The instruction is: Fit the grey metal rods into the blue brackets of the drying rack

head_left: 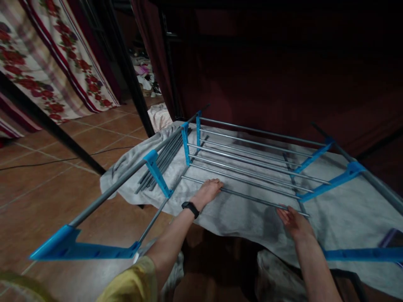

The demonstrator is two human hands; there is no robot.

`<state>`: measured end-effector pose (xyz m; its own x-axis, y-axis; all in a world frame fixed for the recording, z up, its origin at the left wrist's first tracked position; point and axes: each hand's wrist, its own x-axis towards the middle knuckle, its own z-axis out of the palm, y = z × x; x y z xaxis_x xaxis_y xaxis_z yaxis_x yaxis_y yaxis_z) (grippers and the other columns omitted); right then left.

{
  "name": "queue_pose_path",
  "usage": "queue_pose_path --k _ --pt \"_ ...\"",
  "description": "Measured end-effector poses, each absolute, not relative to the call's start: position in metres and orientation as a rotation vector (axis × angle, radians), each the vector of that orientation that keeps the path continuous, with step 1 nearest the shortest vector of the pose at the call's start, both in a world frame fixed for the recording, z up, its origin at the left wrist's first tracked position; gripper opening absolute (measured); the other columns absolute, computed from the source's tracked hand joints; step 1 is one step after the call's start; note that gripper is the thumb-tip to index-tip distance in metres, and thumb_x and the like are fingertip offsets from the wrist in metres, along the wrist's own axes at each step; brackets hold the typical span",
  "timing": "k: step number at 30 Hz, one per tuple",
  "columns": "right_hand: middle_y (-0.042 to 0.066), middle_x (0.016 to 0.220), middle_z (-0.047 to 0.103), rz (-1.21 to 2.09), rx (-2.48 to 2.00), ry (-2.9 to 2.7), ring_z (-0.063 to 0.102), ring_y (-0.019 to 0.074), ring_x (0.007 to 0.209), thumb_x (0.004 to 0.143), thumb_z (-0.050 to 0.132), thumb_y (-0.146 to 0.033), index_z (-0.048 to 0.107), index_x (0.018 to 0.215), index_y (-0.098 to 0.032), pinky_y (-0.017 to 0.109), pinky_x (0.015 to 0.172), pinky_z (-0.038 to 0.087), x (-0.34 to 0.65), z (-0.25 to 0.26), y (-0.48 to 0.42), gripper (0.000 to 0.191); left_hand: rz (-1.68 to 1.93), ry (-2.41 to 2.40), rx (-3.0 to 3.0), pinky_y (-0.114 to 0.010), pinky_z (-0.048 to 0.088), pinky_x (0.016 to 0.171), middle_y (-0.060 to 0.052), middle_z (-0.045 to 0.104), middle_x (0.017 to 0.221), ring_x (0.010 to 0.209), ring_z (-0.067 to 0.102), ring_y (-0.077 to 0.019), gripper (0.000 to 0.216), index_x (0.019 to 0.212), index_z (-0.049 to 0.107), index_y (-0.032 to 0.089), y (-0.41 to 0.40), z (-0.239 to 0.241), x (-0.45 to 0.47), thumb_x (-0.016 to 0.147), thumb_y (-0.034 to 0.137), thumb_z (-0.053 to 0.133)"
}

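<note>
A grey metal rod (248, 196) runs crosswise in front of me, low over the cloth. My left hand (208, 193), with a black band on the wrist, is closed over it left of its middle. Near its right end, my right hand (294, 220) has its fingers curled around the same rod. Just beyond lies a rack frame made of grey tubes and blue plastic brackets (159, 174). Several thin crossbars (252, 159) span between the left and right brackets (330, 182). Both ends of the held rod appear apart from the brackets.
Several loose grey rods (166, 157) lie bunched at the left on the grey cloth (239, 209). Dark posts (126, 63) rise on the left, near a floral curtain (63, 54). A cable (63, 160) crosses the tiled floor (119, 130). A dark red curtain (267, 92) hangs behind.
</note>
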<state>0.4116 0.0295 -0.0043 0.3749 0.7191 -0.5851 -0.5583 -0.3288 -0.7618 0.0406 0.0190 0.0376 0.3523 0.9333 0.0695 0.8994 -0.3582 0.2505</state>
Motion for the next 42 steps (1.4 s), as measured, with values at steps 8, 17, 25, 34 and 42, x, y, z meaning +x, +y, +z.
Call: queue_pose_path --k 8,17,25,34,42 --pt "0.005 0.089 0.069 1.305 -1.382 -0.150 0.071 0.0132 0.079 0.079 0.049 0.004 0.059 0.083 -0.017 0.030 0.079 0.063 0.418 -0.008 0.029 0.024 0.289 1.650 2.420 -0.035 0.046 0.096 -0.007 0.068 0.111 0.104 0.063 -0.0217 0.025 0.112 0.068 0.021 0.018 0.041 0.042 0.095 0.016 0.050" --pt "0.003 0.085 0.067 1.295 -1.461 -0.132 0.070 0.0127 0.078 0.086 0.053 -0.006 0.058 0.082 -0.019 0.028 0.077 0.063 0.412 -0.001 0.028 0.015 0.262 1.672 2.479 -0.035 0.045 0.098 -0.009 0.067 0.114 0.106 0.061 -0.0213 0.036 0.112 0.069 0.019 0.015 0.044 0.043 0.094 0.006 0.041" --pt "0.004 0.084 0.066 1.302 -1.429 -0.125 0.069 0.0126 0.077 0.086 0.049 -0.002 0.057 0.081 -0.019 0.025 0.070 0.064 0.410 0.003 0.025 0.020 0.291 1.711 2.472 -0.037 0.045 0.098 -0.008 0.068 0.108 0.102 0.061 -0.0203 0.033 0.107 0.067 0.020 0.016 0.047 0.047 0.095 0.005 0.039" --pt "0.002 0.080 0.067 1.304 -1.409 -0.137 0.070 0.0122 0.074 0.081 0.047 0.001 0.058 0.079 -0.019 0.024 0.070 0.064 0.411 -0.001 0.026 0.023 0.253 1.723 2.482 -0.037 0.043 0.100 -0.008 0.068 0.109 0.105 0.060 -0.0215 0.033 0.107 0.069 0.019 0.017 0.045 0.048 0.096 0.007 0.041" --pt "0.004 0.079 0.068 1.297 -1.389 -0.112 0.071 0.0124 0.073 0.084 0.047 -0.001 0.058 0.081 -0.017 0.024 0.070 0.064 0.408 0.005 0.027 0.020 0.261 1.751 2.462 -0.035 0.042 0.101 -0.007 0.066 0.109 0.105 0.058 -0.0200 0.032 0.107 0.068 0.019 0.019 0.046 0.050 0.095 0.007 0.041"
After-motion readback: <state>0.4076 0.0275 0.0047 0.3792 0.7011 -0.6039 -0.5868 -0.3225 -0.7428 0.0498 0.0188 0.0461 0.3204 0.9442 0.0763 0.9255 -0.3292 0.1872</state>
